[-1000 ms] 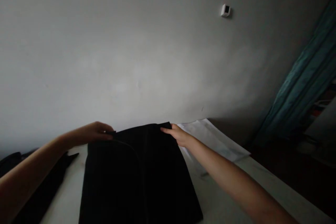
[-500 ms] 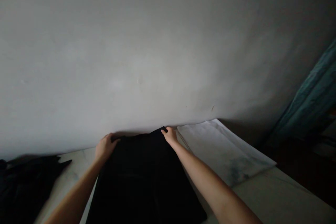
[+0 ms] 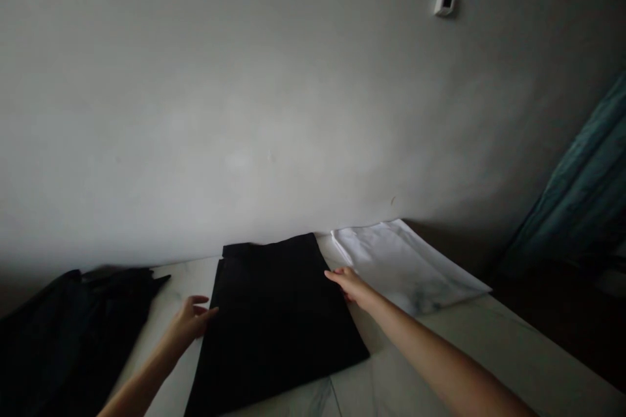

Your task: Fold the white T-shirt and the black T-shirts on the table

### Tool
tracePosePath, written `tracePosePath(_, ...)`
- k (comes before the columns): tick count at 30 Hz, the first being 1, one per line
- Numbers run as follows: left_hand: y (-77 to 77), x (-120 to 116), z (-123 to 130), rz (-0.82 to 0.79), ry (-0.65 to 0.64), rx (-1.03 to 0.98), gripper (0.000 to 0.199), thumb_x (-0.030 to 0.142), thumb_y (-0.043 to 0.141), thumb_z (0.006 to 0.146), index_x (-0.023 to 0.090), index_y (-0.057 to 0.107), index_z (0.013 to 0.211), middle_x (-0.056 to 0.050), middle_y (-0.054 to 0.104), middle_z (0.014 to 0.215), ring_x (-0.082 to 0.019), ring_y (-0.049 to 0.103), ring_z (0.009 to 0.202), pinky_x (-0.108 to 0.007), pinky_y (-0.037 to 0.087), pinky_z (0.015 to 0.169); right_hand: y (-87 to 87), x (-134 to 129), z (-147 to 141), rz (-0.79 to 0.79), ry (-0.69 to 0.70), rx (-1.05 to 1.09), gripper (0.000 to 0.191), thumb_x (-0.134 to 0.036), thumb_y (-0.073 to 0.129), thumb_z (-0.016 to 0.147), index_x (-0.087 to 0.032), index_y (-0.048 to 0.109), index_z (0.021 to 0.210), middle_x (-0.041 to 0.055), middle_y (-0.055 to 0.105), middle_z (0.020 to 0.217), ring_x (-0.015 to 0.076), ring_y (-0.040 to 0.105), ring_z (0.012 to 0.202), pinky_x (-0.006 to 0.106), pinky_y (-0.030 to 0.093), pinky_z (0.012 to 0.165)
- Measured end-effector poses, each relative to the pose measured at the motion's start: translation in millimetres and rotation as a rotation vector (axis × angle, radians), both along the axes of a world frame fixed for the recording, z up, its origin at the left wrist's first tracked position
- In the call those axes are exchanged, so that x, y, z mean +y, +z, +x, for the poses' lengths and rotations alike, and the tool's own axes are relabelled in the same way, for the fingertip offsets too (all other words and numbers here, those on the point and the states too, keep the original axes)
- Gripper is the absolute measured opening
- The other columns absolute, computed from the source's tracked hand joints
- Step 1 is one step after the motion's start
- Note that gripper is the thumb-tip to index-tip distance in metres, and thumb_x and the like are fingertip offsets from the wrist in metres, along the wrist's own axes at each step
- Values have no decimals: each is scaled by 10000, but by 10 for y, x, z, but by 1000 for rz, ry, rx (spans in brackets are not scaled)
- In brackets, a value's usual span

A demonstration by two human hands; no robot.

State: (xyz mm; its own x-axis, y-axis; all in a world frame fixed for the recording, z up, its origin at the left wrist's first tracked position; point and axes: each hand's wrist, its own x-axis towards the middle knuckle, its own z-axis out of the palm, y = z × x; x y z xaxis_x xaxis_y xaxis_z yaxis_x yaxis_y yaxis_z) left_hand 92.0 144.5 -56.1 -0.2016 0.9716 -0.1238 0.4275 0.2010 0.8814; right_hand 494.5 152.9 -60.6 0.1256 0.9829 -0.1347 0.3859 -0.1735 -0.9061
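Note:
A flat piece of black cloth (image 3: 278,313) lies on the marble-patterned surface, its far edge close to the wall. My left hand (image 3: 188,320) is beside its left edge, thumb and forefinger apart, the thumb tip just over the cloth. At the opposite edge, my right hand (image 3: 351,285) has its thumb on top of the cloth and the other fingers curled at the border, closed on it. What kind of garment or item the cloth is cannot be made out.
A crumpled dark cloth (image 3: 73,332) lies at the left. To the right is a flat, partly see-through white sheet (image 3: 391,254). The marble-patterned surface (image 3: 493,345) meets a grey wall (image 3: 274,91) with a small white device (image 3: 445,3). A teal curtain (image 3: 581,176) hangs far right.
Both hands have left the far corners of the black cloth and come back along its sides. The cloth now lies flat, its near edge in view. The camera view has shifted slightly.

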Motion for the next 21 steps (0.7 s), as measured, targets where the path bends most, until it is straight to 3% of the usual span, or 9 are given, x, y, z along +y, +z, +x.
tracePosePath(3, -62, -441, -14, -82, -39, 28, 801, 760, 647, 416, 196, 497, 965, -7, 635, 675, -182, 561, 467, -307, 417, 443, -75, -549, 109, -135, -39, 66, 353, -533, 655, 756, -230, 542, 897, -12, 612, 679, 168, 612, 612, 262, 437, 530)
tracePosePath(6, -138, -794, -1, -109, -70, 57, 766, 777, 624, 474, 207, 529, 976, -21, 665, 642, -224, 611, 526, -307, 424, 473, -155, -949, 139, 7, -60, -46, 359, -473, 677, 725, -230, 533, 947, -31, 577, 645, 180, 597, 614, 283, 432, 569)
tracePosePath(10, -85, -1075, 81, -60, -113, 88, 660, 767, 629, 492, 229, 578, 872, -31, 682, 648, -255, 649, 647, -313, 448, 550, -127, -1198, 61, 257, -41, -147, 310, -347, 658, 696, -235, 512, 946, -90, 445, 532, 172, 539, 565, 288, 402, 608)
tracePosePath(14, 70, -1324, 137, 3, -163, 86, 580, 773, 632, 447, 234, 517, 629, -5, 585, 573, -215, 588, 627, -290, 423, 555, 1, -1386, 56, 272, -9, -116, 296, -383, 638, 683, -242, 500, 904, -101, 394, 513, 157, 485, 526, 272, 345, 581)
tracePosePath(16, 76, -1490, 125, -10, -186, 67, 573, 768, 633, 434, 238, 460, 566, 15, 515, 537, -182, 527, 580, -274, 387, 516, 37, -1528, 107, 248, 30, -91, 308, -405, 639, 677, -243, 501, 901, -98, 400, 513, 153, 470, 518, 267, 323, 569)
tracePosePath(18, 0, -1672, 90, -64, -182, 58, 567, 745, 653, 411, 240, 437, 547, 28, 463, 525, -156, 465, 539, -261, 337, 476, 42, -1693, 167, 212, 75, -73, 301, -392, 636, 678, -244, 507, 906, -104, 389, 503, 142, 437, 498, 263, 307, 558)
tracePosePath(21, -248, -1929, 13, -169, -148, 14, 566, 725, 674, 359, 247, 476, 589, 27, 471, 535, -144, 433, 503, -260, 299, 455, 8, -1931, 238, 153, 125, -77, 260, -316, 630, 680, -240, 510, 898, -115, 371, 482, 121, 381, 475, 255, 293, 546)
